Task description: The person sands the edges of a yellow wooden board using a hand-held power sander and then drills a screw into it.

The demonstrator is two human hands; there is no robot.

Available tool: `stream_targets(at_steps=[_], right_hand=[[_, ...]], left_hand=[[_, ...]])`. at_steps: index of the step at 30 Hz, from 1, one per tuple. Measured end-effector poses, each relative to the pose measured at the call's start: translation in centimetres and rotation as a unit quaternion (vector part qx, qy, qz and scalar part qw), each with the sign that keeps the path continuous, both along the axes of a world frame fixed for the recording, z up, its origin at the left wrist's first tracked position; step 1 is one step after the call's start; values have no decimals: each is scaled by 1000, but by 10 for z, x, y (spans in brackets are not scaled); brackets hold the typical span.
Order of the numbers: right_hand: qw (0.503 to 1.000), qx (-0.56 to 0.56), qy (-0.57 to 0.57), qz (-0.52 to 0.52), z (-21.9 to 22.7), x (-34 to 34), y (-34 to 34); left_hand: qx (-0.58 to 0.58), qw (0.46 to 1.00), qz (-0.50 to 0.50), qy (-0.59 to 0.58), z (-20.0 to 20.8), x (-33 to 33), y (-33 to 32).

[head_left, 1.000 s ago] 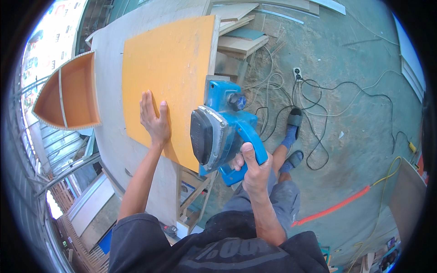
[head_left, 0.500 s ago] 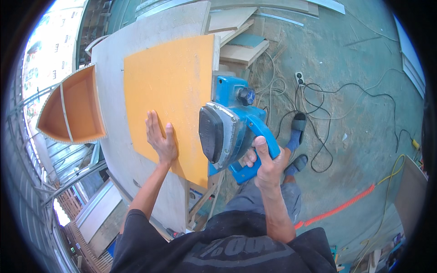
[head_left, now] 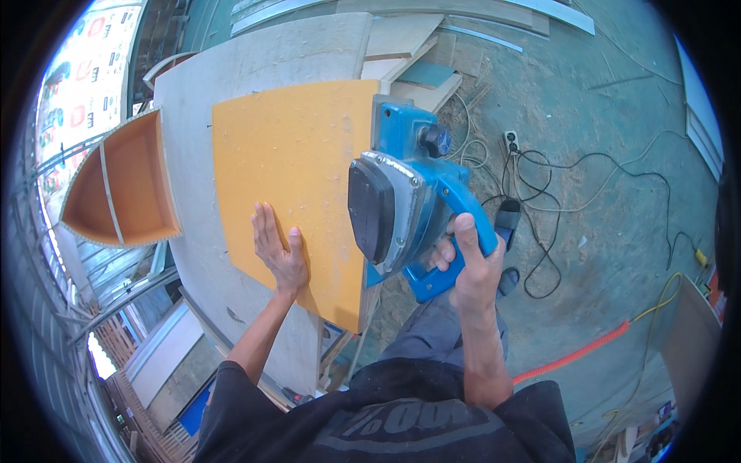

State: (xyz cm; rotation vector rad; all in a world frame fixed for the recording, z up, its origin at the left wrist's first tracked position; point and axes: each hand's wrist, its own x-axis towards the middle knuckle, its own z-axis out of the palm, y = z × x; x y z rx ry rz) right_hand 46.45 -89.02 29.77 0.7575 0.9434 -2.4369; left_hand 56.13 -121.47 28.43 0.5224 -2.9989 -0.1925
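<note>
An orange panel (head_left: 293,170) lies flat on a pale wooden tabletop (head_left: 193,100), its right edge reaching about the tabletop's right side. My left hand (head_left: 278,255) rests flat on the panel's near part, fingers spread. My right hand (head_left: 476,274) grips the rear handle of a blue electric planer (head_left: 394,208) with a black side cover. The planer stands against the panel's right edge, its front pointing away from me. Its body hides part of that edge and the contact with the blade.
A boat-shaped orange shelf piece (head_left: 139,181) sits left of the tabletop. Cut boards (head_left: 401,38) are stacked at the far end. Cables and a white socket block (head_left: 511,143) lie on the dusty floor by my slippered foot (head_left: 507,216). An orange coiled hose (head_left: 575,353) runs at the lower right.
My right hand has pushed the planer farther away along the panel's right edge. The left hand stays on nearly the same spot of the panel. The whole view has shifted slightly.
</note>
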Motion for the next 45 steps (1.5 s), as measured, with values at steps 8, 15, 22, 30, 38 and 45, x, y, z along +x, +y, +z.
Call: stream_targets(at_steps=[8, 15, 22, 30, 38, 45], right_hand=[[999, 27, 25, -14, 3, -61, -3], [995, 65, 47, -60, -15, -58, 28], [952, 300, -62, -15, -75, 57, 103], [903, 386, -183, -46, -143, 146, 193], [909, 320, -215, -159, -145, 187, 272], [902, 367, -191, -119, -152, 245, 333]], left_hand=[[3, 1000, 5, 11, 0, 1, -3], [6, 999, 23, 25, -3, -8, -2], [27, 999, 29, 33, -5, 0, 2], [33, 998, 17, 50, -7, -3, 4], [35, 997, 32, 57, -4, -4, 7], [3, 996, 59, 70, -8, 2, 2]])
